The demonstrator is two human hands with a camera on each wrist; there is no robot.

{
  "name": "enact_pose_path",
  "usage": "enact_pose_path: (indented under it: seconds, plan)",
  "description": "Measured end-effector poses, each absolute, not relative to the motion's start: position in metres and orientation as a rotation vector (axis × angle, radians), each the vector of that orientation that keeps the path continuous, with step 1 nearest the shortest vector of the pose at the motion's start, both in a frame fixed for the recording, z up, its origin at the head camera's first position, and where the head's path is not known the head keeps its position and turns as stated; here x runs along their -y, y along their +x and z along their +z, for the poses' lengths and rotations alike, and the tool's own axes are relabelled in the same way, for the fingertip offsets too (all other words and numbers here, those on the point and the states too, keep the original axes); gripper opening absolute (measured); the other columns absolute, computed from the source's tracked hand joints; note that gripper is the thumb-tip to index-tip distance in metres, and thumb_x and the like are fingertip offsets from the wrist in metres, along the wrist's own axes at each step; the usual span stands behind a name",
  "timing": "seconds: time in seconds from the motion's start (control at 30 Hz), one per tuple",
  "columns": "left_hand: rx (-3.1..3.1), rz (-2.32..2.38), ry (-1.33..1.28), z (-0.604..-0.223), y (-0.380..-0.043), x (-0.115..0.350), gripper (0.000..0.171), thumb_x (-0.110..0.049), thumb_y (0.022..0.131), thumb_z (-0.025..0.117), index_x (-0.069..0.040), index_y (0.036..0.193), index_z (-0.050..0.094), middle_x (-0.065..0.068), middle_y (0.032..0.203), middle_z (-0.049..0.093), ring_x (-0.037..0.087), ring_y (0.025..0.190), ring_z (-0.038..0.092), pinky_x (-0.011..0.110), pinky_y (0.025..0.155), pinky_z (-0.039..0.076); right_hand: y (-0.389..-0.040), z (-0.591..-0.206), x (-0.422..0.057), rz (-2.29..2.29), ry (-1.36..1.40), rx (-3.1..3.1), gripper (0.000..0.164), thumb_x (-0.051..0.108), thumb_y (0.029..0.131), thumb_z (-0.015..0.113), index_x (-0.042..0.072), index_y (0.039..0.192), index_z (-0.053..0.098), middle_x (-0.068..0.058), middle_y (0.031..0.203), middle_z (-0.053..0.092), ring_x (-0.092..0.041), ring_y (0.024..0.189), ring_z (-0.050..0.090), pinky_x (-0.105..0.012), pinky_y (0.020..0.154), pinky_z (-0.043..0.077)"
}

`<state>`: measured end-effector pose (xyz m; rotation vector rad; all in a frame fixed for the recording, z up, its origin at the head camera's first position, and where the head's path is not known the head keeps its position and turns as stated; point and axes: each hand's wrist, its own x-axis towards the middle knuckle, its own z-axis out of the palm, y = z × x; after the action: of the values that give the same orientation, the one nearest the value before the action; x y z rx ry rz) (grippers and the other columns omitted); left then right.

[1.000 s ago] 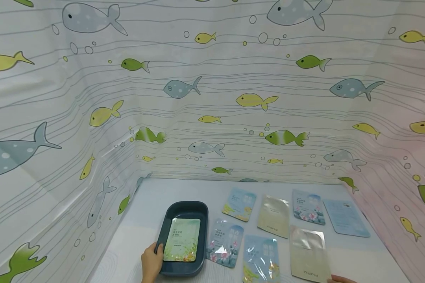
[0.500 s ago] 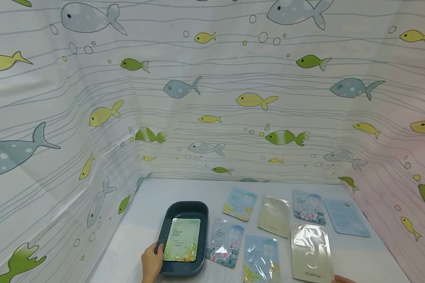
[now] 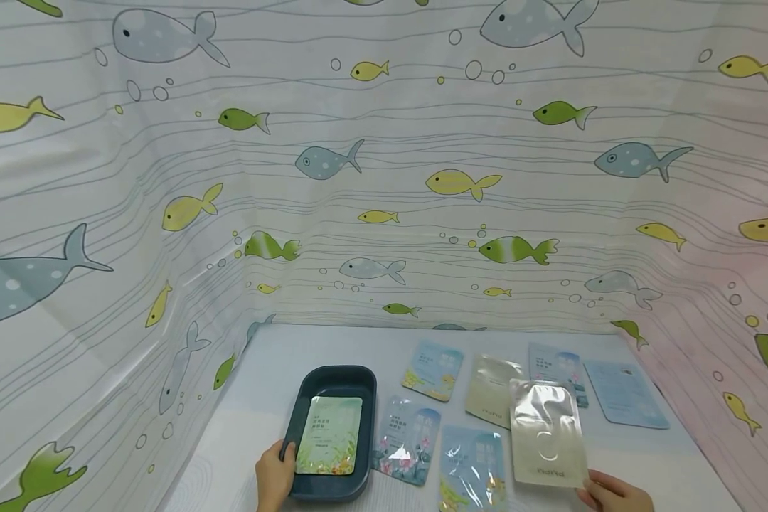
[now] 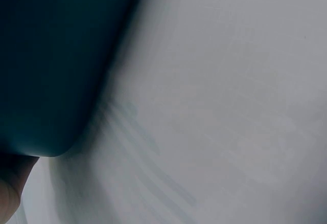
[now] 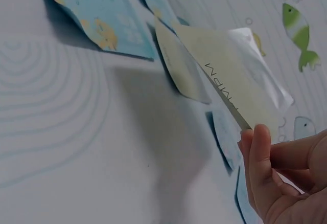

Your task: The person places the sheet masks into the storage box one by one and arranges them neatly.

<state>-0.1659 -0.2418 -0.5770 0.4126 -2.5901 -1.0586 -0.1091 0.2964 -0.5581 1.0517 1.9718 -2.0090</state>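
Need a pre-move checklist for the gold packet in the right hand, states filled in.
1. Right hand has the gold packet: ok, pinched near a lower corner.
2. Packet off the table: ok, raised in the right wrist view.
3. Left hand on the tray: ok, holding its left side.
4. Left hand's full grip: cannot tell, partly hidden.
5. Tray bare inside: not ok, a green packet lies in it.
6. Gold packet above the tray: not ok, it's off to the right.
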Motion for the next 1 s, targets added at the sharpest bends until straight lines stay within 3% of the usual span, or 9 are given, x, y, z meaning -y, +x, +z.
enact_pose_path:
  seconds: [0.07,0.17,0.33,0.6,1.0]
  plan:
    - [2.582,-1.051,0.409,-0.577,-0.166,0.242,0.016,-0.005,0.082,0.054,0.009,0.083,0.062,0.020,0.073,0.062,0.032,0.066,0.058,0.042,0.057,0.042,-0.113,-0.554,-0.287,-2.009,1.084,-2.036,0.056,0.002,0.070,0.070,-0.020,0.115,0.044,-0.010,0.066,0.063,-0.024,0.064,0.063,-0.034,0.062,0.050]
    - [2.574,-1.044,0.410,-0.577,-0.165,0.241,0.016,-0.005,0.082,0.054,0.008,0.083,0.062,0.020,0.073,0.062,0.032,0.066,0.058,0.042,0.057,0.042,-0.115,-0.549,-0.276,-2.013,1.114,-2.078,0.053,0.001,0.073,0.068,-0.019,0.115,0.043,-0.011,0.067,0.062,-0.026,0.065,0.064,-0.035,0.064,0.050]
    - [2.589,-1.066,0.406,-0.575,-0.166,0.241,0.015,-0.005,0.083,0.053,0.006,0.078,0.061,0.013,0.064,0.059,0.020,0.055,0.051,0.034,0.051,0.037,-0.115,-0.539,-0.265,-1.987,0.995,-2.064,0.055,0.006,0.079,0.063,-0.016,0.122,0.036,-0.015,0.084,0.061,-0.027,0.075,0.063,-0.037,0.071,0.049]
    - [2.596,-1.077,0.415,-0.575,-0.166,0.240,0.016,-0.005,0.084,0.052,0.006,0.077,0.060,0.010,0.060,0.056,0.016,0.051,0.045,0.030,0.049,0.034,-0.120,-0.528,-0.242,-2.080,0.895,-2.068,0.053,0.006,0.079,0.064,-0.016,0.121,0.039,-0.009,0.083,0.062,-0.027,0.076,0.063,-0.037,0.073,0.048]
    - [2.610,-1.090,0.437,-0.576,-0.166,0.241,0.016,-0.005,0.084,0.052,0.005,0.077,0.060,0.006,0.056,0.052,0.015,0.050,0.041,0.029,0.047,0.032,-0.137,-0.525,-0.212,-2.110,0.707,-2.158,0.041,0.004,0.079,0.063,-0.017,0.112,0.049,-0.015,0.088,0.063,-0.025,0.072,0.064,-0.037,0.070,0.049]
